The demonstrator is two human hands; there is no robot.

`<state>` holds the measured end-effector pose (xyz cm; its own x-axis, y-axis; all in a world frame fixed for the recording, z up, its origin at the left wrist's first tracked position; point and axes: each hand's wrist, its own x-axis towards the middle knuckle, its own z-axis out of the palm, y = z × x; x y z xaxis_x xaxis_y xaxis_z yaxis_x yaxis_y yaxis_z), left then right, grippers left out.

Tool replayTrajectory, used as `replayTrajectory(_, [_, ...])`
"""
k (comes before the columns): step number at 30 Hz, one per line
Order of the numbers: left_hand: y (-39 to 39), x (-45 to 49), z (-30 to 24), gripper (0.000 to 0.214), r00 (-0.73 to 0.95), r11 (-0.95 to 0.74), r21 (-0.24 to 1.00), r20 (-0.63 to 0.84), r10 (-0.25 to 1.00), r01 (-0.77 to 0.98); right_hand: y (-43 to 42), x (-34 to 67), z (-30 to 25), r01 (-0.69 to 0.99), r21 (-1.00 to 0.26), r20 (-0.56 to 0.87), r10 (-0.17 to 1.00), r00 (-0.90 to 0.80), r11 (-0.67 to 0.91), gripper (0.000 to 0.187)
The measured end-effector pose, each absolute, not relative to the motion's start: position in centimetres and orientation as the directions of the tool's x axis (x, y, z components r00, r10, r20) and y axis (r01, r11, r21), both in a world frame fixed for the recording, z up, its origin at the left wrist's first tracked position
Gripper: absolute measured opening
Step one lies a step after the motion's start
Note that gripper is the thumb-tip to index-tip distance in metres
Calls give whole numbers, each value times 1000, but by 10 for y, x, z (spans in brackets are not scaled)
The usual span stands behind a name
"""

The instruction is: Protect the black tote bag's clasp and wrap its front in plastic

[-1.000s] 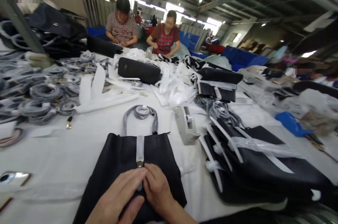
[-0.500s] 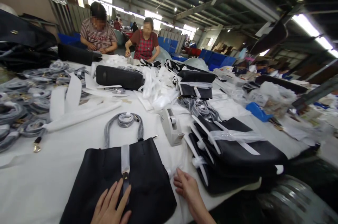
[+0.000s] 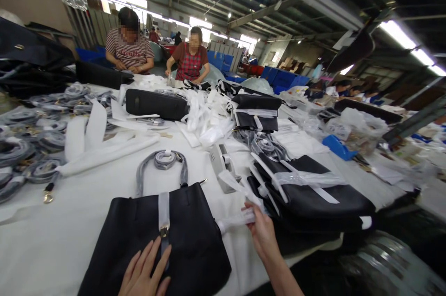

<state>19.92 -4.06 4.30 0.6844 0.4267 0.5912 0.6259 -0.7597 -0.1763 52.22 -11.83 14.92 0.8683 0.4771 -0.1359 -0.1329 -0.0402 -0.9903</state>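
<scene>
A black handbag lies flat before me, a white wrapping strip running down to its metal clasp. My left hand rests open on the bag's front, fingers spread beside the clasp. Off the bag's right side, my right hand is closed on a translucent plastic strip that stretches out from the bag's edge. Another whitish strip reaches from near the tape dispenser to the same hand. The bag's wrapped handle loops above its top edge.
Stacked black bags with wrapped handles lie to the right. Coiled grey straps crowd the left side. White wrapping material and a black bag lie farther back. Two co-workers work across the table.
My right hand has moved right and up from the bag's edge, drawing the plastic strip out sideways. A whitish strip now crosses the dispenser's front. My left hand stays on the bag.
</scene>
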Motion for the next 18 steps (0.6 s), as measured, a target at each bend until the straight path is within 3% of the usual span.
replayTrajectory(4, [-45,200,51,54,674,-767,-126,581,457,629,-128,529,184,81,-975,-33,494,869,-209,42])
replayTrajectory(6, [-47,199,55,54,673,-765,-100,558,487,636,-128,527,203,331,-874,120,503,856,-355,43])
replayTrajectory(7, [-48,199,56,55,673,-764,-86,542,503,640,-127,523,212,488,-753,221,529,819,-442,50])
replayTrajectory(9, [-50,198,61,56,676,-764,-54,509,533,643,-123,510,229,746,-367,396,632,666,-555,63])
replayTrajectory(11, [-52,198,66,58,674,-763,-9,476,565,646,-115,492,241,848,-49,460,742,488,-528,70])
replayTrajectory(13, [-52,198,71,58,668,-761,46,448,594,647,-106,471,250,912,92,449,834,319,-399,71])
replayTrajectory(15, [-53,198,75,58,663,-760,103,424,617,642,-96,448,256,975,71,398,902,165,-210,68])
replayTrajectory(18, [-53,198,79,58,659,-749,178,377,651,638,-79,413,256,976,-195,245,968,-46,96,57])
